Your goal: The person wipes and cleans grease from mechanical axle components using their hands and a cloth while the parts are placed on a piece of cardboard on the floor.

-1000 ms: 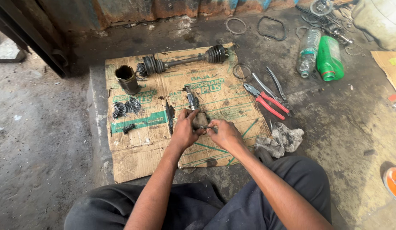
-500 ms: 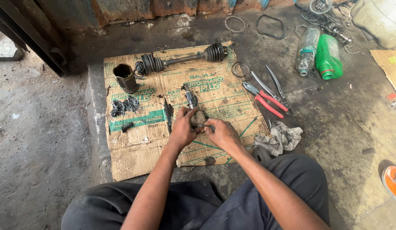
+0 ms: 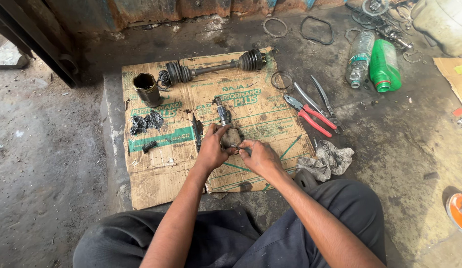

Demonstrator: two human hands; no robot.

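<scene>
I sit on the ground over a flattened cardboard sheet (image 3: pixel 156 173). My left hand (image 3: pixel 211 149) grips a greasy metal joint housing with a short splined stub (image 3: pixel 227 130), held upright above the cardboard. My right hand (image 3: pixel 260 156) pinches at the lower rim of that same joint; what its fingers hold is too small to tell. A drive shaft with two black rubber boots (image 3: pixel 211 69) lies across the far end of the cardboard. A dark metal cup (image 3: pixel 146 89) stands at the far left, with lumps of black grease (image 3: pixel 145 122) in front of it.
Red-handled pliers (image 3: pixel 310 114) and other long tools (image 3: pixel 323 99) lie right of the cardboard, beside a crumpled rag (image 3: pixel 328 160). A clear bottle (image 3: pixel 359 58) and green bottle (image 3: pixel 385 65) lie farther right. Wire rings (image 3: pixel 275 27) lie near the rusty wall. A concrete edge runs at left.
Both hands have stayed on the joint and shifted slightly; the joint has turned so its splined stub points away from me.
</scene>
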